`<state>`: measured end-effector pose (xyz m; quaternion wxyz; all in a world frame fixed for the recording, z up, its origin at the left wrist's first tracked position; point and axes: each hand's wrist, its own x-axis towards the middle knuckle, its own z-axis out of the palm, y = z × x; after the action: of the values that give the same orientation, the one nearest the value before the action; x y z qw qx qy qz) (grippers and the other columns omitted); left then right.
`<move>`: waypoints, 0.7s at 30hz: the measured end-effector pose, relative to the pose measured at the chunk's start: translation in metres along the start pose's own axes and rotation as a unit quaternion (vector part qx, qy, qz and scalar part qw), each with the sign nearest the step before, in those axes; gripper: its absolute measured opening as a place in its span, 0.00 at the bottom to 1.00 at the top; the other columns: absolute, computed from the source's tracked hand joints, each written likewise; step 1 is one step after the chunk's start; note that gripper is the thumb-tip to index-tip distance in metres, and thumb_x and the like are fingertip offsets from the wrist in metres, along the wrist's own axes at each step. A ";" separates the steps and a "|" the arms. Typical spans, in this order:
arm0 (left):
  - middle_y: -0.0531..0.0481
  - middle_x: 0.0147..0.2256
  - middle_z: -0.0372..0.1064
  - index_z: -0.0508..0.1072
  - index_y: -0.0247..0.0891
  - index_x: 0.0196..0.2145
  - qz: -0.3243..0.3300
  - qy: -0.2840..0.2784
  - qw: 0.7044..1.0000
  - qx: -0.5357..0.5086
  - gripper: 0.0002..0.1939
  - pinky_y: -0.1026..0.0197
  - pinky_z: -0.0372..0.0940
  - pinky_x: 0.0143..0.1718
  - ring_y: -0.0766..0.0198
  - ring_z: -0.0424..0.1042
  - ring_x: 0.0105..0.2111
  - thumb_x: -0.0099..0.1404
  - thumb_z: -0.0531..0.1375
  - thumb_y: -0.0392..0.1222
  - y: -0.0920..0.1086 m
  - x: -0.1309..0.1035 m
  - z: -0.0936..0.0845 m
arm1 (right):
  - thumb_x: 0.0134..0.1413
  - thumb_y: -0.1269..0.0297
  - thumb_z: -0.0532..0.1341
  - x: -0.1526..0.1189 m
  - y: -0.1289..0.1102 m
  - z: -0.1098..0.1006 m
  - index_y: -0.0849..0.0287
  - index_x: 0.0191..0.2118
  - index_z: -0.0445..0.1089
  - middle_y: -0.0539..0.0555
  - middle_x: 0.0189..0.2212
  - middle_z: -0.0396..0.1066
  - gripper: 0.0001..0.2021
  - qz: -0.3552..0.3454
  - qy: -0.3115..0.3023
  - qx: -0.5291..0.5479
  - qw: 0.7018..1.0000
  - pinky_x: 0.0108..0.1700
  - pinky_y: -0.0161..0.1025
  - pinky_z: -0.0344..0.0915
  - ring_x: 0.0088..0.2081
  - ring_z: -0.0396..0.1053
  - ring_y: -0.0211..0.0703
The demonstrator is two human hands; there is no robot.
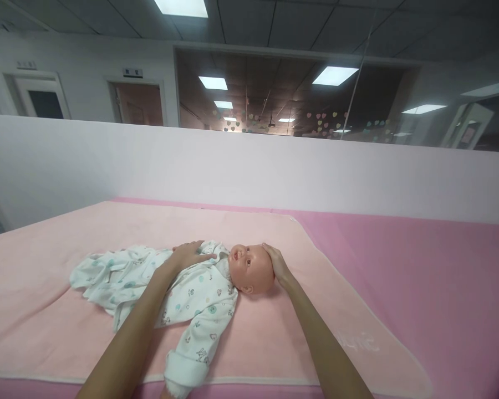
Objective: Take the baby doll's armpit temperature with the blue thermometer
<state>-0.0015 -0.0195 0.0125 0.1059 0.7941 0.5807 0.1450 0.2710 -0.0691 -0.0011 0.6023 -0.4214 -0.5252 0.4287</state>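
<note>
A baby doll (253, 269) lies on its back across a peach blanket (274, 338), its bald head toward the right and its mouth open. It wears a white suit (191, 293) with small green and grey prints, and one sleeve stretches toward the near edge. My left hand (188, 256) rests flat on the doll's chest, fingers apart. Against the crown of the doll's head lies my right hand (278, 266), its palm cupped and fingers extended. Neither hand is closed around anything.
Pink padding (378, 249) shows beyond the blanket at the right and along the back. A low white wall (233, 166) rises behind. Past it are doors, a large window with heart stickers, and ceiling lights.
</note>
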 end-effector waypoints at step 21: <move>0.43 0.52 0.64 0.63 0.41 0.53 -0.002 0.015 1.000 0.003 0.41 0.50 0.57 0.48 0.43 0.61 0.51 0.48 0.49 0.69 0.002 -0.002 0.000 | 0.40 0.51 0.61 -0.001 -0.005 0.000 0.59 0.27 0.70 0.51 0.33 0.72 0.15 -0.005 0.011 -0.001 1.000 0.42 0.37 0.59 0.38 0.65 0.44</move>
<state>-0.0007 -0.0222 0.0133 0.0951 0.7909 0.5842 0.1553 0.2710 -0.0716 0.0038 0.6098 -0.4241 -0.5210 0.4204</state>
